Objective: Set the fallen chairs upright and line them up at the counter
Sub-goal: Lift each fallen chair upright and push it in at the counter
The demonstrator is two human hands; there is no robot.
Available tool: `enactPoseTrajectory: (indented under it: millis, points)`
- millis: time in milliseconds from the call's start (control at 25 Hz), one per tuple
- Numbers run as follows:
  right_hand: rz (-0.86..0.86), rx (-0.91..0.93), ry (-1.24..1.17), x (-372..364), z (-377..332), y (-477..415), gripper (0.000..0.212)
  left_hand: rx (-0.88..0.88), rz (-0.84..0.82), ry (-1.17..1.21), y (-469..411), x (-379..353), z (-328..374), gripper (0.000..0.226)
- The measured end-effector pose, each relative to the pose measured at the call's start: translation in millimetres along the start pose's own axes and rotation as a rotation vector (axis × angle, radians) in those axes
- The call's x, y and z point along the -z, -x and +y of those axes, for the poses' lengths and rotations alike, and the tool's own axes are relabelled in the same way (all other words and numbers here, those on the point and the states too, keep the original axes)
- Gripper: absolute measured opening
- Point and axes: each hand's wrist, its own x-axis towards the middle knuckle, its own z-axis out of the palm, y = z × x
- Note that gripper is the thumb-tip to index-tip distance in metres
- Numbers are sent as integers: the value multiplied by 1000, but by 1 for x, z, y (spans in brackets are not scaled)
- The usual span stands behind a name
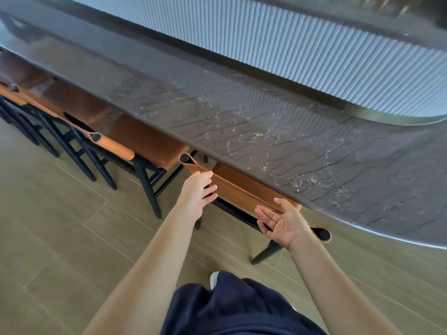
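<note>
The chair nearest me (238, 193) stands upright, tucked under the near edge of the counter (278, 141), its seat mostly hidden beneath the slab. Its backrest is a smooth tan leather sling, looped at each end around a round black post, and slim black legs splay down to the floor. My left hand (197, 194) rests on the top edge of that leather toward its left end, fingers spread and loose, not closed around it. My right hand (281, 222) is open, palm turned up, fingers extended, touching the leather near its right end without gripping. The counter is dark brown polished stone with pale, web-like veins and a rounded edge; beyond it runs a pale ribbed panel (314, 59). To the left, more chairs (113, 146) of the same leather and black wood stand in a row along the counter. The floor (60, 226) is long wood-look planks.
</note>
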Motion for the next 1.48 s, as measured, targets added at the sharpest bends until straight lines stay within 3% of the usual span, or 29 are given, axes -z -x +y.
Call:
enactPoseTrajectory:
  millis: [440, 600, 680, 840, 960, 1200, 1480]
  points:
    - [164, 21, -195, -29, 8, -26, 35, 275, -94, -53, -80, 6, 34, 43]
    - [241, 41, -278, -36, 14, -36, 14, 318, -62, -61, -95, 8, 37, 35]
    - [280, 57, -335, -35, 15, -41, 14, 340, -32, 37, -99, 7, 37, 30]
    - [331, 114, -482, -32, 10, -50, 12, 308, 103, 119, -107, 1, 38, 26]
    - [342, 159, -549, -29, 7, -57, 23, 291, 194, 117, -106, -2, 39, 25]
    - [349, 210, -520, -36, 15, -55, 28, 274, 201, 123, -95, 16, 40, 16]
    - [308, 274, -549, -67, 28, -61, 28, 218, 150, 142, -110, 44, 59, 28]
